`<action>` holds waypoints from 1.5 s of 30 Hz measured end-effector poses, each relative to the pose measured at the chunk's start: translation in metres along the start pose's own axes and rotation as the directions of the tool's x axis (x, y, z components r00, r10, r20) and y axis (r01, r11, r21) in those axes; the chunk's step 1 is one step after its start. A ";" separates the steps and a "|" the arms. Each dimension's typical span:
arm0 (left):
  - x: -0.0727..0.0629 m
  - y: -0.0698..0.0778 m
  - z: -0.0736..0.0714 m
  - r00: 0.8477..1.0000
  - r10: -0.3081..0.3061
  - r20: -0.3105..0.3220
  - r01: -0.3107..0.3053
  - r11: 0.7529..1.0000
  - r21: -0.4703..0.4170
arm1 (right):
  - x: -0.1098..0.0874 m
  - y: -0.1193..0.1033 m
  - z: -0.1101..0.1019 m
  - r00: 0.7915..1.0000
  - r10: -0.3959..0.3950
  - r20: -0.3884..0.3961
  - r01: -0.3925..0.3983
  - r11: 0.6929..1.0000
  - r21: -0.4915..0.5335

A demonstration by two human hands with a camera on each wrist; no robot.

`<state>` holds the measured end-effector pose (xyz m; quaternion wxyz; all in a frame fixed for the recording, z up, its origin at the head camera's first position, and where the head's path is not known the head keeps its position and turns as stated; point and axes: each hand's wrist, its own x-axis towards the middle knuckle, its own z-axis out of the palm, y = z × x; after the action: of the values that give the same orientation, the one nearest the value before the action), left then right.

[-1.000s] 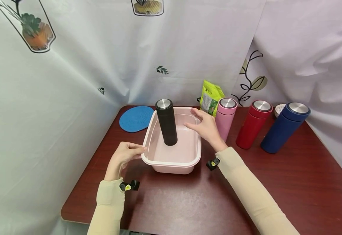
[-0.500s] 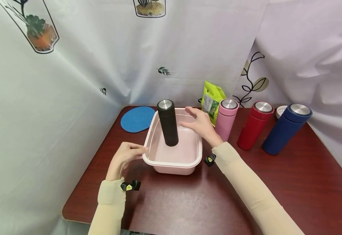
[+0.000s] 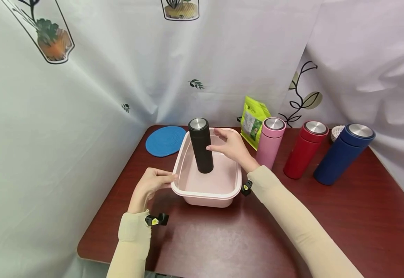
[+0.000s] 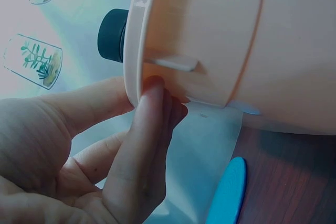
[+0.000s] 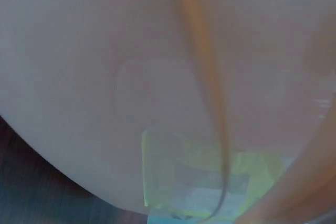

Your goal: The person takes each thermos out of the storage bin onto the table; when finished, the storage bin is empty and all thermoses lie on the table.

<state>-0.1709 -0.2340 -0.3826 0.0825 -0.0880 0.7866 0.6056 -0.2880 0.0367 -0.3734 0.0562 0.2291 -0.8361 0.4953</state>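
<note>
A black thermos [image 3: 202,148] with a silver-topped lid stands in a pale pink plastic basin [image 3: 207,197]. My left hand [image 3: 151,185] pinches the basin's left rim between thumb and fingers, and the left wrist view shows this grip close up on the rim [image 4: 136,40]. My right hand [image 3: 234,148] is over the basin's right side, its thumb and fingers spread apart. Its thumb tip overlaps the thermos's right edge; I cannot tell whether they touch. In the right wrist view the basin's wall [image 5: 105,103] fills most of the picture, and the hand is only a blur at the lower right.
To the right stand a pink thermos [image 3: 270,144], a red thermos [image 3: 304,150] and a blue thermos [image 3: 342,154]. A green packet [image 3: 253,121] stands behind the basin. A blue round mat [image 3: 165,141] lies at back left, and a white woven item [image 3: 336,132] is partly hidden at back right.
My right hand has moved left across the basin, toward the black thermos. My left hand keeps its hold on the rim. The whole head view has shifted slightly.
</note>
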 end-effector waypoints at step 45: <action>-0.002 -0.007 -0.003 0.998 0.051 0.027 -0.050 0.998 -0.035 | -0.003 0.002 0.026 0.989 -0.141 -0.043 0.138 0.988 -0.069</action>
<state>-0.1669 -0.2383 -0.3876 0.0767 -0.0608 0.7768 0.6221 -0.2823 0.0167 -0.3887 0.1180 0.2731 -0.8323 0.4678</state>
